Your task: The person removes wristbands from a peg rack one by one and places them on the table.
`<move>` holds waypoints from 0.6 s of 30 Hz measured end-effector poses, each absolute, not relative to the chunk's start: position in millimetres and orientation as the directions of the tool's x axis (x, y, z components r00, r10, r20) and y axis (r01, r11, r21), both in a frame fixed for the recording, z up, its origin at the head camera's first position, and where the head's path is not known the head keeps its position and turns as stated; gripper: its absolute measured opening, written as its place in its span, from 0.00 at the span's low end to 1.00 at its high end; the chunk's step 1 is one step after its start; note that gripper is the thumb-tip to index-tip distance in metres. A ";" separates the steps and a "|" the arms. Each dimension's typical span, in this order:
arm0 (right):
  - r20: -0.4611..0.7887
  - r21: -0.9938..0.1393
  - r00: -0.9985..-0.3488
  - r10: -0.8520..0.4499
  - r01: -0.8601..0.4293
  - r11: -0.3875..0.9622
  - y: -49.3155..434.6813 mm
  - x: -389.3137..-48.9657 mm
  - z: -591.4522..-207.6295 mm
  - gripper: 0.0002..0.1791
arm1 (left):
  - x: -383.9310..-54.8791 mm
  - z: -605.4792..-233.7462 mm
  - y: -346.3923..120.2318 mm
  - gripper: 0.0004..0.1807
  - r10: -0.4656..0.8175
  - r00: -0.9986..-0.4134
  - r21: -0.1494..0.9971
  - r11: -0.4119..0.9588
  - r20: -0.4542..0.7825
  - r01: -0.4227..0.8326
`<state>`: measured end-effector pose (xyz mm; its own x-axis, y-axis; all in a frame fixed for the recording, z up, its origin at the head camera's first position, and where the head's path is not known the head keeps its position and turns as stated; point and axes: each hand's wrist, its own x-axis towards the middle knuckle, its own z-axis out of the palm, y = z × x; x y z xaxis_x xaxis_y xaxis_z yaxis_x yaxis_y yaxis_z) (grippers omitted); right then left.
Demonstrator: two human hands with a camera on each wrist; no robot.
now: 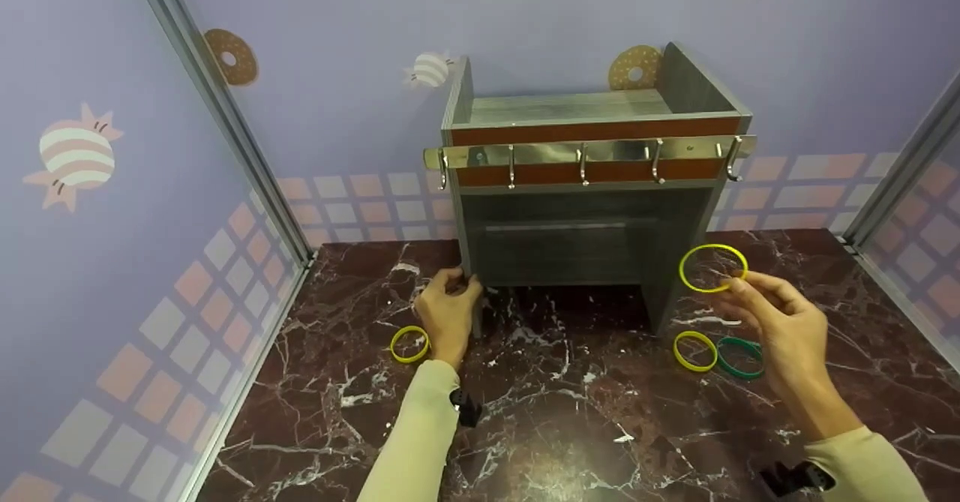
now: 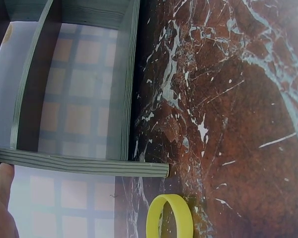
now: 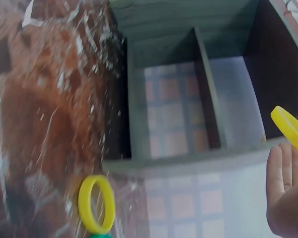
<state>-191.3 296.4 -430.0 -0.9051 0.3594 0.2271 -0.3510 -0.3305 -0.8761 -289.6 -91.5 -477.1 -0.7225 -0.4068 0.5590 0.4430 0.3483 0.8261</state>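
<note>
Yellow ring (image 1: 712,268) pinched in right grip (image 1: 780,329); head view alone shows left grip (image 1: 448,311) clasping rack (image 1: 592,187).

Both arms wear long sleeves of a pale, creamy yellow-beige fabric, smooth and close-fitting, ending at the wrists in plain cuffs without visible buttons or trim. The left sleeve (image 1: 409,442) runs up from 6 o'clock in the head view toward the bare left hand (image 1: 446,314); at its cuff a small black wrist-mounted device (image 1: 469,406) juts out toward 3 o'clock. The right sleeve (image 1: 862,461) enters from 5 o'clock, and a similar black strap-on block (image 1: 796,478) sits on its underside, toward 9 o'clock. The bare right hand (image 1: 780,329) carries no rings or gloves, with short, unpainted nails.
</note>
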 end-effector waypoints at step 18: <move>0.027 -0.892 -0.844 0.536 -0.263 -0.368 388.7 -184.5 -483.3 0.07 | -290.4 -478.1 -91.6 0.07 -0.411 -0.679 0.790 0.401 0.608 0.464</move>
<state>-184.5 388.7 -483.3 -0.8435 0.5364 0.0273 -0.2631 -0.3684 -0.8916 -290.4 -91.6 -478.1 -0.6794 -0.4113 0.6077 0.4636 0.4014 0.7899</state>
